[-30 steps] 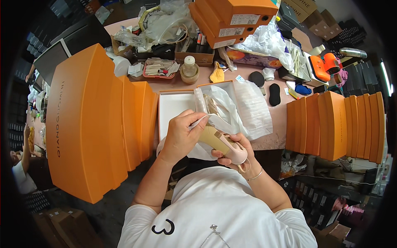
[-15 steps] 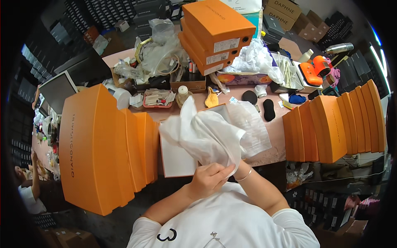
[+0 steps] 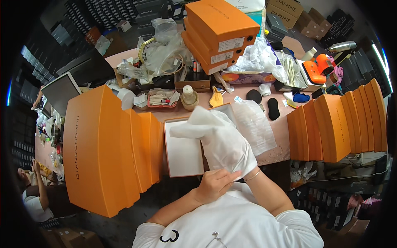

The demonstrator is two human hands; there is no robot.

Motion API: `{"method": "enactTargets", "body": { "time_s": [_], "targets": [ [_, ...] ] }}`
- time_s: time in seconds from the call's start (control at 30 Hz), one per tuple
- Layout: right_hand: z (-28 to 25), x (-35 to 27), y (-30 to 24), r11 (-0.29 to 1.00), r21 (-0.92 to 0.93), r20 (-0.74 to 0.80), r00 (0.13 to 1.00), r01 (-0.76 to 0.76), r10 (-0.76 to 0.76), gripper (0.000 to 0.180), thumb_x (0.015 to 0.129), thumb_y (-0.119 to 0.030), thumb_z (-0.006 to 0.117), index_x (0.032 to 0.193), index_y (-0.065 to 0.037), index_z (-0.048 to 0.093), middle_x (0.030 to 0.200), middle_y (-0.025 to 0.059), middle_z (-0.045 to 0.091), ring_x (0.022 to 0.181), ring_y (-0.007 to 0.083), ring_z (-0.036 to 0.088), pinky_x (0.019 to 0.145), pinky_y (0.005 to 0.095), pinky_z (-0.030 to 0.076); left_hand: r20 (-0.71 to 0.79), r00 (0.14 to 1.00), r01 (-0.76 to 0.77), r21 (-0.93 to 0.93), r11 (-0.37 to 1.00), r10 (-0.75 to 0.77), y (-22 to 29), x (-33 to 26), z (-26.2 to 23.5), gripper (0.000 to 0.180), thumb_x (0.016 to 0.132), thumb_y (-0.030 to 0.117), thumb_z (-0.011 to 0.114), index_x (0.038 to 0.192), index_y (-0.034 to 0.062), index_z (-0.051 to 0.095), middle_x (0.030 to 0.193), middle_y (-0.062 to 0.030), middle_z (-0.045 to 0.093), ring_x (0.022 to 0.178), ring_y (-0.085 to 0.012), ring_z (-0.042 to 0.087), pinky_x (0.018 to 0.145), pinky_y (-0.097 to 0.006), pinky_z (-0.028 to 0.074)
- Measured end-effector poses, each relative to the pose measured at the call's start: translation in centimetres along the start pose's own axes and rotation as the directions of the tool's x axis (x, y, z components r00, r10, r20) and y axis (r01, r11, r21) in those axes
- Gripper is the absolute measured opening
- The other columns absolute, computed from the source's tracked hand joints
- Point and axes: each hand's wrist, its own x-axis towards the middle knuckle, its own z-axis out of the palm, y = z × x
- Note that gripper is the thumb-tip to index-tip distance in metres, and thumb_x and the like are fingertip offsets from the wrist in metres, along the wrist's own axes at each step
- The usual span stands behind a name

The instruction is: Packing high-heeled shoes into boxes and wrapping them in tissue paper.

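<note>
A thin white cloth bag (image 3: 225, 142) hangs in front of my chest, its loose end sticking out over the table. My left hand (image 3: 217, 184) is closed, pinching the bag's edge near my right wrist. Inside the bag is my right hand; only the wrist (image 3: 253, 177) with a bracelet shows at the opening, so its fingers are hidden. Under and beside the bag lies an open orange shoebox (image 3: 185, 151) with a white inside, partly covered. To its right is a crinkled translucent white wrapping sheet (image 3: 258, 130).
Orange shoeboxes (image 3: 99, 153) stand in a row on the left, more boxes (image 3: 329, 128) on the right. Further orange boxes (image 3: 219, 25) are stacked at the back. Behind the work spot are a bottle (image 3: 189, 97), a pink tray (image 3: 162, 99), a yellow cloth (image 3: 216, 97) and a black oval pad (image 3: 273, 108).
The bag has slid further over my right hand and now covers it to the wrist. Its loose end has swung lower, and more of the shoebox's white inside shows.
</note>
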Motion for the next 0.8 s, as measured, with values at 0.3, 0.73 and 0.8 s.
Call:
{"method": "enactTargets", "body": {
  "time_s": [0.3, 0.73, 0.8],
  "targets": [
    [1.2, -1.8, 1.0, 0.996, -0.078, -0.053, 0.998, 0.033, -0.037, 0.051, 0.098, -0.037, 0.046, 0.138, -0.005, 0.041, 0.142, 0.0162, 0.04, 0.126, 0.0301, 0.047, 0.104, 0.0413, 0.039, 0.148, 0.98, -0.118, -0.11, 0.987, 0.134, 1.7, 0.5, 1.1, 0.047, 0.067, -0.008, 0.066, 0.113, 0.0014, 0.065, 0.073, -0.0073, 0.055, 0.059, -0.0217, 0.056, 0.053, -0.032, 0.046],
    [3.2, 0.9, 3.9, 0.921, -0.354, 0.036, 0.986, 0.163, -0.161, 0.053, 0.098, -0.04, 0.044, 0.139, -0.006, 0.039, 0.146, 0.0154, 0.035, 0.129, 0.031, 0.044, 0.108, 0.042, 0.035, 0.198, 0.547, 0.338, -0.941, -0.002, -0.813, -2.8, -3.9, -3.1, 0.079, 0.082, 0.058, 0.063, 0.143, 0.0159, 0.035, 0.142, -0.0015, 0.04, 0.131, -0.0247, 0.036, 0.104, -0.048, 0.034],
    [4.0, 2.5, 4.7, 0.894, -0.408, 0.063, 0.982, 0.187, -0.177, 0.054, 0.099, -0.04, 0.044, 0.14, -0.006, 0.039, 0.147, 0.0153, 0.034, 0.129, 0.0311, 0.044, 0.109, 0.0421, 0.034, 0.146, 0.476, 0.245, -0.969, -0.028, -0.867, -4.2, -4.3, -2.8, 0.078, 0.082, 0.059, 0.063, 0.143, 0.018, 0.035, 0.142, -0.0015, 0.041, 0.131, -0.025, 0.038, 0.107, -0.048, 0.034]
  ]
}}
